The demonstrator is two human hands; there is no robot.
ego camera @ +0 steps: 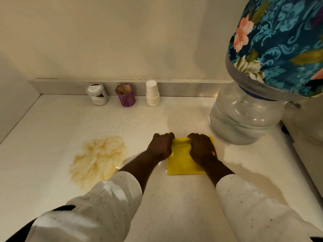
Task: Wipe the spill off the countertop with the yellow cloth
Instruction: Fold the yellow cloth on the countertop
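A yellow cloth [181,159] lies folded on the pale speckled countertop [174,198], centre right. My left hand [161,145] grips its far left edge and my right hand [202,148] grips its far right part; the far edge is bunched up between the two hands. A yellowish-brown spill [97,159] spreads over the countertop to the left of my left forearm, apart from the cloth.
A large clear water bottle [244,117] under a blue floral cover [279,42] stands at the right, close to the cloth. Against the back wall stand a white jar [97,94], a purple holder of toothpicks [125,95] and stacked paper cups [152,93].
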